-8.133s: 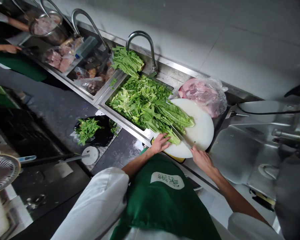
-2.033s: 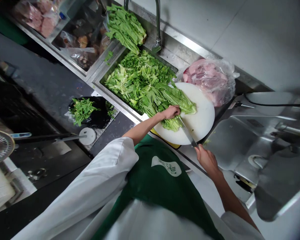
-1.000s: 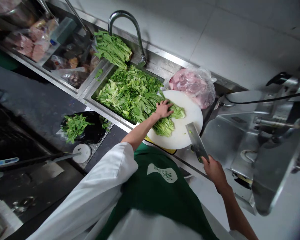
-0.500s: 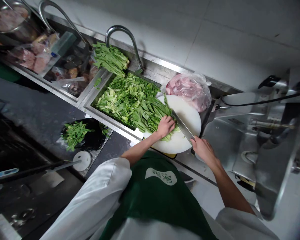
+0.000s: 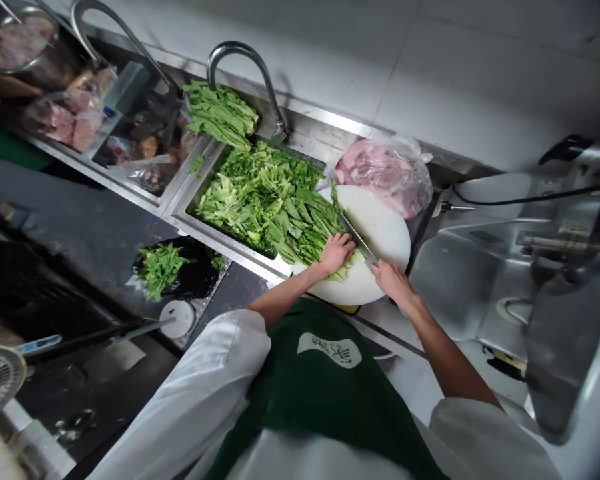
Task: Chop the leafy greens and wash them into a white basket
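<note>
Fingers of the left hand (image 5: 336, 251) curled down on the greens (image 5: 307, 233) to pin them on the board (image 5: 387, 233); the right hand (image 5: 391, 280) gripped the knife (image 5: 356, 235), blade beside the knuckles.

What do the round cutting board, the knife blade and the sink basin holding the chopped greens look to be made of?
Cutting board: likely plastic, going by its uniform matte white with no grain. Knife blade: metal, probably steel, thin, grey and slightly glinting; the right hand covers the handle. Sink basin: stainless steel by the look, with a brushed silver rim and soft reflections.
</note>
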The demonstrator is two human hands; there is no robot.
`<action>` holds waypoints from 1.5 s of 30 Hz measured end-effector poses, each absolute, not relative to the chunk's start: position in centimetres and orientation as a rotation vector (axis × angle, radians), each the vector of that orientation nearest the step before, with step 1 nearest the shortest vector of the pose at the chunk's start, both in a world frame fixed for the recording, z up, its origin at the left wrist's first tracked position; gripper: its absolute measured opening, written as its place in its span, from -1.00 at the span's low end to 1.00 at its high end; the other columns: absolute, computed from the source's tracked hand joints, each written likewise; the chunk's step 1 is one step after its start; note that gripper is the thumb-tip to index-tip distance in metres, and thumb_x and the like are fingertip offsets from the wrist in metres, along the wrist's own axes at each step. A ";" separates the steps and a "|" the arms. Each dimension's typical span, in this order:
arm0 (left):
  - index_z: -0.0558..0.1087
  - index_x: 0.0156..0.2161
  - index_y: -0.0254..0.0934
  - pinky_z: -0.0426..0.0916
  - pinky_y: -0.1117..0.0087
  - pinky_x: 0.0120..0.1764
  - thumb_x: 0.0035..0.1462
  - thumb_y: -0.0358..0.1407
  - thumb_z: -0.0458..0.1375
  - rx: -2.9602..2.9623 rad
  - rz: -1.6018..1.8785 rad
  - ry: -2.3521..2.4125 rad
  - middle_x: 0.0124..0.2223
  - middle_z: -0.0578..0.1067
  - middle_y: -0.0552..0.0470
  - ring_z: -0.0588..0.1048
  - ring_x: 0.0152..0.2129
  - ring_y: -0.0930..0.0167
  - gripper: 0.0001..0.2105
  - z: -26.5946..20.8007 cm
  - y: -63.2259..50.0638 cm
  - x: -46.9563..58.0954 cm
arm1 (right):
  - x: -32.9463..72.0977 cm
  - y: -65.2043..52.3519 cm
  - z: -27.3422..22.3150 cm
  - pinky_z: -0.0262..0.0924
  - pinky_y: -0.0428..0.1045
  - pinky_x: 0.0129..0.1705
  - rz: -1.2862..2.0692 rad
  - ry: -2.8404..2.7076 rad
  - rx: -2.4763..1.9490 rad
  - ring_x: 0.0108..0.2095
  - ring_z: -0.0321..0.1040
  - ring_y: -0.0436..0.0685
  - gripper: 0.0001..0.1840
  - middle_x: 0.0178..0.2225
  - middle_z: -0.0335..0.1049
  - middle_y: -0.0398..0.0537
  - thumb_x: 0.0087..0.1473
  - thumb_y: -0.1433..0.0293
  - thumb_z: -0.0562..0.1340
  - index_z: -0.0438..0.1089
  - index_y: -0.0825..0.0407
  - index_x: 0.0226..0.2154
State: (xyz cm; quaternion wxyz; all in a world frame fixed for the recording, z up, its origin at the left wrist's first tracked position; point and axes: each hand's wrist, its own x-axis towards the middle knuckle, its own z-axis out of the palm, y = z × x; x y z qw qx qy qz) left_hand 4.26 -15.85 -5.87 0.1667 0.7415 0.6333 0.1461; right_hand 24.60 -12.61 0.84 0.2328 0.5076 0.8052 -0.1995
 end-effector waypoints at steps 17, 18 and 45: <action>0.44 0.16 -0.21 0.19 0.06 0.09 0.33 -0.47 -0.08 2.642 0.014 1.380 0.17 0.39 -0.18 0.31 0.08 0.14 -0.60 -3.9 -10.5 2.3 | 30.9 -15.2 0.1 0.03 -0.05 -0.29 -0.752 2.173 1.639 -0.23 0.49 0.16 -0.65 -0.22 0.57 0.13 0.39 0.23 0.02 0.44 0.07 -0.15; 0.44 0.15 -0.23 0.21 0.07 0.08 0.34 -0.45 -0.06 2.607 0.055 1.410 0.18 0.38 -0.20 0.31 0.07 0.15 -0.62 -4.1 -11.3 2.0 | 30.9 -15.7 0.3 0.04 -0.05 -0.29 -0.710 2.182 1.620 -0.24 0.50 0.17 -0.64 -0.24 0.57 0.14 0.40 0.24 0.00 0.43 0.07 -0.14; 0.49 -0.05 -0.28 0.36 0.25 0.00 0.35 -0.38 0.03 2.142 0.579 1.774 -0.04 0.40 -0.10 0.32 -0.10 0.27 -0.81 -8.5 -15.5 5.2 | 29.7 -16.2 2.3 0.17 -0.03 -0.26 -0.433 2.249 1.351 -0.23 0.56 0.20 -0.66 -0.27 0.58 0.16 0.42 0.32 -0.04 0.40 0.08 -0.10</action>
